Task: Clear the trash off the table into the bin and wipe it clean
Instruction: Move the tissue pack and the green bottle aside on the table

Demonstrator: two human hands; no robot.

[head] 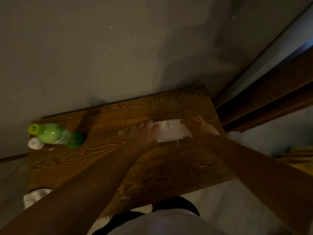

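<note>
A white paper packet (171, 130) lies on the dark wooden table (105, 160), right of its middle. My left hand (144, 133) rests on the packet's left end, fingers spread flat on the wood. My right hand (199, 126) covers the packet's right end with fingers curled over its top edge. Both hands press against the packet from either side. A thin pale sliver pokes out under the packet's lower edge.
A green bottle (55, 134) stands at the table's left end with a small white-capped clear bottle (35, 143) beside it. A white cloth (36, 196) hangs at the near left corner. A grey wall runs behind; a brown door frame (264, 102) stands at the right.
</note>
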